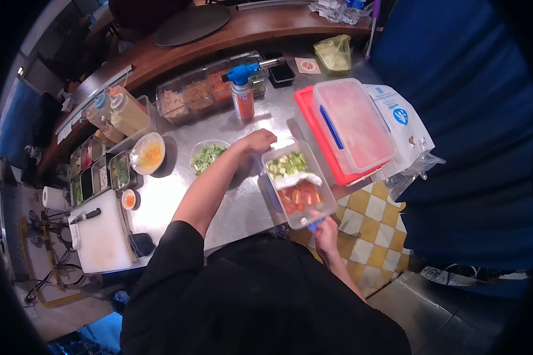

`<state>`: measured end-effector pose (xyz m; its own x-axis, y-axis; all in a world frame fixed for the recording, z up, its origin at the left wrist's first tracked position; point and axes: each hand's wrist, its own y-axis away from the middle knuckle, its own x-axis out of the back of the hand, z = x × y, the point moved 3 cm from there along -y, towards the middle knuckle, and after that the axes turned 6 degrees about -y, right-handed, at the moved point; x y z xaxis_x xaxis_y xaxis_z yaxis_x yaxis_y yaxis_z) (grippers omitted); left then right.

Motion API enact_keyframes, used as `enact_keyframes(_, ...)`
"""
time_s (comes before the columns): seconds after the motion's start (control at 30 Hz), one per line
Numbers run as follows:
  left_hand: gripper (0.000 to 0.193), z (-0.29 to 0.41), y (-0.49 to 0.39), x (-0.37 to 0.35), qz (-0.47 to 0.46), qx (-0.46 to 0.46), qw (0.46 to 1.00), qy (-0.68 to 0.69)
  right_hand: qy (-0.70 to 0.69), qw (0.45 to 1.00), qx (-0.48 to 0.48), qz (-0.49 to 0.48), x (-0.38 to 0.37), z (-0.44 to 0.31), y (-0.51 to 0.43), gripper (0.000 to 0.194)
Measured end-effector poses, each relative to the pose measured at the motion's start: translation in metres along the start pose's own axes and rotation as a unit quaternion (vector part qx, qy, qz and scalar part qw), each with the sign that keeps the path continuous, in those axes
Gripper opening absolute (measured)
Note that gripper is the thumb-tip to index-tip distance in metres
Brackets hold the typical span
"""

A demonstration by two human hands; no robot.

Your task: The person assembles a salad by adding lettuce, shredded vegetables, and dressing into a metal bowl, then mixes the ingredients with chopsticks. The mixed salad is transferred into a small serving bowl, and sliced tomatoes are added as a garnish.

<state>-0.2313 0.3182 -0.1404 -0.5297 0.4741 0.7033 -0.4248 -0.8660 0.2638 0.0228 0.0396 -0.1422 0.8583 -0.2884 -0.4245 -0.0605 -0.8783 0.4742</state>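
A clear plastic food container (pixel 327 202) holds chopped green vegetable pieces (pixel 287 164) and cut tomatoes (pixel 300 197), with a white sheet between them. It lies over the right edge of the steel counter (pixel 244 215). My left hand (pixel 261 140) has its fingers curled at the container's far end; its grip is partly hidden. At the near end, my right hand (pixel 326 233) grips the container by a blue clip. Left of the container, partly behind my left forearm, sits a bowl of chopped greens (pixel 206 156).
A blowtorch on a gas can (pixel 243 100) stands beyond my hands. Stacked lidded boxes (pixel 355 128) are at right. A bowl of egg yolks (pixel 150 154), a small orange-filled cup (pixel 129 199), squeeze bottles (pixel 126 115), and a knife (pixel 86 215) on a white cutting board (pixel 104 244) are left.
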Motion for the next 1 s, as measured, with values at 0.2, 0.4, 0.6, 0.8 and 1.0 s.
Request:
enact_keyframes(0.2,0.026,0.057,0.087,0.057,0.246,-0.061,0.967,0.026,0.44,0.893,-0.093,-0.003,-0.016,-0.031,-0.017,0.025)
enact_keyframes(0.4,0.009,0.088,0.171,-0.028,0.25,-0.119,0.959,-0.064,0.614,0.739,0.254,-0.109,-0.083,-0.072,-0.035,0.017)
enact_keyframes(0.6,0.013,0.111,0.138,-0.096,0.129,-0.13,0.91,-0.372,0.729,0.573,0.291,-0.236,-0.092,-0.043,-0.092,0.018)
enact_keyframes(0.8,0.026,0.087,0.169,-0.029,0.16,-0.088,0.983,-0.031,0.678,0.62,0.311,-0.244,-0.101,-0.06,-0.081,0.018)
enact_keyframes(1.0,0.021,0.056,0.216,-0.03,0.171,0.033,0.931,0.321,0.516,0.716,0.339,-0.327,-0.176,-0.055,-0.037,0.031)
